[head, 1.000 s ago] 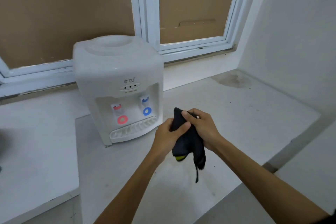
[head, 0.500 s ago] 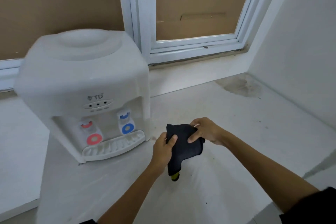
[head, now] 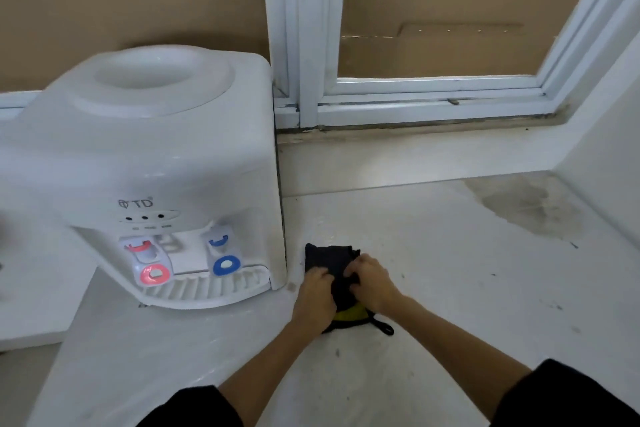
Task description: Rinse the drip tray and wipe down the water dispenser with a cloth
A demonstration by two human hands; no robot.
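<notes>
A white water dispenser [head: 156, 156] stands on the white counter [head: 450, 305] at the left, with a red tap and a blue tap. Its white slotted drip tray [head: 204, 289] sits in place under the taps. Just right of the dispenser's base lies a black cloth [head: 329, 258] with a yellow patch and a black loop at its near end. My left hand [head: 317, 298] and my right hand [head: 372, 282] are both down on the cloth, fingers curled into its folds and holding it against the counter.
A white window frame [head: 304, 45] with brown cardboard behind it rises at the back. A grey stain [head: 526, 208] marks the counter's far right corner. A white wall [head: 616, 166] closes the right side. A raised white ledge [head: 34, 288] lies left of the dispenser.
Both hands have lowered the cloth from the air onto the counter beside the dispenser. My view has moved closer and to the right.
</notes>
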